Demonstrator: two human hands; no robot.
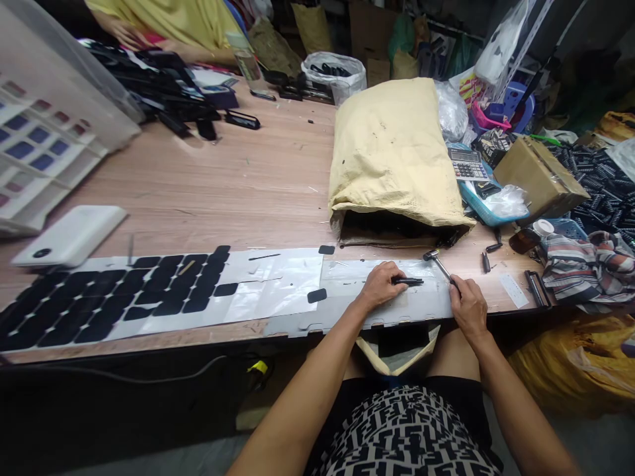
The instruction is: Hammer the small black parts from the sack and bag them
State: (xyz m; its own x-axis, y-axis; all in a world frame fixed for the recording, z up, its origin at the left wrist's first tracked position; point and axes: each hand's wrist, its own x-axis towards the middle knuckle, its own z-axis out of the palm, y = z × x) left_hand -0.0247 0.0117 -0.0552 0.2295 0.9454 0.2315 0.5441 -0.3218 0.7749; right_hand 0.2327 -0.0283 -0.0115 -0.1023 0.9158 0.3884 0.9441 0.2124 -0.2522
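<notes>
My left hand [381, 284] is closed around a slim black part [409, 281] that points to the right, over a grey-white sheet [347, 307] at the table's front edge. Gripped in my right hand [468, 305] is the handle of a small metal hammer [439, 262]. Its head is up and to the left of that hand, beyond the black part and apart from it. Behind both hands lies a large yellow sack [391, 145], its dark open mouth facing me.
Black rounded pieces [169, 284] line a white sheet [278, 284] on the left. A white box [74, 235] and a crate [34, 139] stand farther left. At right are a cardboard box [540, 175], a bottle [526, 239] and striped cloth [575, 264]. Someone in yellow [183, 23] sits across.
</notes>
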